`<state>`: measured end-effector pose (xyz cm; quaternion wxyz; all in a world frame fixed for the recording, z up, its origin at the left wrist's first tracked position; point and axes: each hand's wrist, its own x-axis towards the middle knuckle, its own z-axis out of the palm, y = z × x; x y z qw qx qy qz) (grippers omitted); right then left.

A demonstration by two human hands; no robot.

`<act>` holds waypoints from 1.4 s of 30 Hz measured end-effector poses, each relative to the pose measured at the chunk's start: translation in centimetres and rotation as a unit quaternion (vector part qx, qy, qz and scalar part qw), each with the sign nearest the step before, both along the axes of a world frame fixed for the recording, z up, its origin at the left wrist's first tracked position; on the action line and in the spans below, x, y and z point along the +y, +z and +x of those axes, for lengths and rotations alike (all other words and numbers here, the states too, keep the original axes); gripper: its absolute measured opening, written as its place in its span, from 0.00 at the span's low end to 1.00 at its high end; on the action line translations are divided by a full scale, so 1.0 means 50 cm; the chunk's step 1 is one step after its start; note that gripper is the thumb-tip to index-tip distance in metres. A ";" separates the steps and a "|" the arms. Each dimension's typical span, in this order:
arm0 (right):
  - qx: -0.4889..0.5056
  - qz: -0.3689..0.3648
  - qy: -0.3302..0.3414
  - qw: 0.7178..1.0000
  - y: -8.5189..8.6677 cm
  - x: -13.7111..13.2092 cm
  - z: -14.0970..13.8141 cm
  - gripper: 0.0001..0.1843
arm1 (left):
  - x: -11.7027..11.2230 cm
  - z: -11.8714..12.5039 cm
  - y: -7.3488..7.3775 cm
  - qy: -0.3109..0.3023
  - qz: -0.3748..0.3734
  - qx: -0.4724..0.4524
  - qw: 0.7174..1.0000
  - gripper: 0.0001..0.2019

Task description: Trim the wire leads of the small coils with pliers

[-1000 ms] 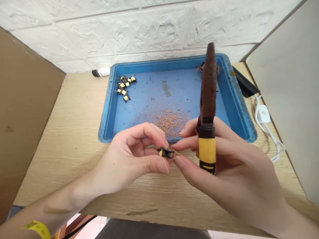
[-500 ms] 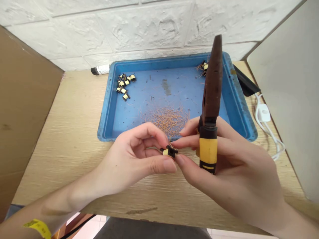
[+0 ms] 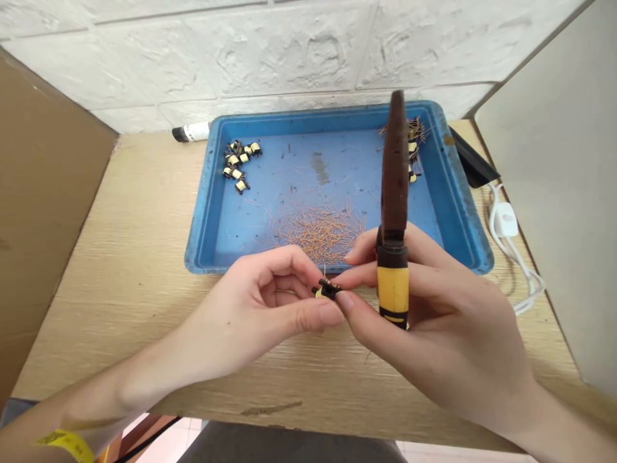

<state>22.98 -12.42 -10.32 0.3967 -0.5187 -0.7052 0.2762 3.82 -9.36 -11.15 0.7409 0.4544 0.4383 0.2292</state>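
Our left hand point(image 3: 270, 315) has its grip clamped on a small black-and-yellow component point(image 3: 328, 290), pinched between thumb and fingers just in front of the near rim of a blue tray point(image 3: 332, 110), above the counter point(image 3: 120, 257). A thin wire sticks up from the component. Our right hand point(image 3: 448, 328) keeps its grip closed around the pliers point(image 3: 394, 173), whose rust-brown head points up and away from us, while its thumb and index fingertip meet the component's right end.

Inside the tray, we see a heap of copper-coloured wire bits point(image 3: 322, 235) near the front, a cluster of similar components point(image 3: 236, 161) at the left, and a wire-tangled pile point(image 3: 415, 132) in the far right corner, partly hidden by the pliers. A white tube point(image 3: 196, 132) with a black cap lies beside the tray's far left corner; a white cable point(image 3: 506, 220) with a switch lies to the right.
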 end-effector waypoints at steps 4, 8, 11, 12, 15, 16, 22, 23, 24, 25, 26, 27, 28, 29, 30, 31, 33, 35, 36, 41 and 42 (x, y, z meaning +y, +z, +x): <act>0.006 -0.009 0.012 1.000 0.000 0.002 0.004 0.10 | -0.006 -0.004 0.008 0.000 0.002 0.010 1.000 0.12; -0.001 -0.005 0.021 1.000 -0.002 0.000 0.009 0.10 | -0.007 -0.003 0.015 0.000 -0.003 0.026 1.000 0.13; -0.002 -0.006 0.022 1.000 -0.004 -0.002 0.008 0.11 | -0.007 0.000 0.016 0.009 0.013 0.022 1.000 0.13; 0.002 -0.007 0.021 1.000 -0.004 -0.002 0.007 0.10 | -0.007 0.001 0.016 0.015 0.020 0.017 1.000 0.13; 0.016 -0.017 0.018 1.000 -0.002 -0.001 0.003 0.09 | -0.008 0.002 0.015 0.043 0.036 -0.001 0.998 0.12; 0.018 -0.017 0.020 1.000 -0.001 -0.001 0.003 0.09 | -0.008 0.003 0.014 0.053 0.040 -0.009 0.998 0.11; 0.009 0.000 0.017 1.000 0.001 -0.001 0.008 0.09 | -0.003 0.003 0.007 0.067 0.051 -0.046 0.995 0.07; 0.007 0.002 0.016 1.000 0.000 -0.001 0.008 0.09 | -0.003 0.002 0.006 0.061 0.052 -0.045 0.996 0.07; 0.005 0.003 0.016 1.000 0.000 -0.001 0.009 0.09 | -0.002 0.001 0.005 0.054 0.055 -0.043 0.996 0.08; 0.001 0.003 0.017 1.000 0.000 0.000 0.009 0.09 | -0.002 0.000 0.005 0.046 0.056 -0.041 0.996 0.09; -0.002 0.004 0.018 1.000 0.000 0.000 0.010 0.09 | -0.002 0.000 0.005 0.040 0.057 -0.038 0.997 0.10; -0.004 0.005 0.019 1.000 0.000 0.001 0.010 0.09 | -0.002 -0.001 0.005 0.034 0.057 -0.033 0.997 0.11; -0.005 0.006 0.018 1.000 0.001 0.001 0.010 0.09 | -0.003 -0.001 0.005 0.030 0.056 -0.027 0.998 0.12; -0.006 0.006 0.019 1.000 0.001 0.001 0.010 0.09 | -0.003 -0.002 0.006 0.027 0.056 -0.021 0.998 0.12; -0.006 0.006 0.020 1.000 0.001 0.000 0.010 0.09 | -0.002 -0.002 0.006 0.026 0.059 -0.016 0.998 0.12; -0.006 0.006 0.022 1.000 0.002 0.000 0.009 0.09 | -0.002 -0.002 0.007 0.027 0.065 -0.013 0.997 0.12; -0.005 0.002 0.026 1.000 0.001 -0.001 0.008 0.09 | -0.002 -0.001 0.008 0.032 0.085 -0.010 0.996 0.12; 0.000 -0.003 0.028 1.000 0.001 -0.002 0.007 0.09 | -0.002 -0.002 0.008 0.039 0.118 0.001 0.992 0.12; 0.005 -0.006 0.027 1.000 0.001 -0.002 0.006 0.08 | -0.003 -0.003 0.008 0.042 0.135 0.010 0.990 0.11; 0.024 -0.030 0.031 0.999 0.002 -0.001 0.006 0.09 | -0.002 -0.006 0.005 0.045 0.168 0.015 0.985 0.11; 0.025 -0.029 0.031 0.999 0.002 -0.001 0.007 0.09 | -0.001 -0.005 0.004 0.050 0.161 0.007 0.986 0.12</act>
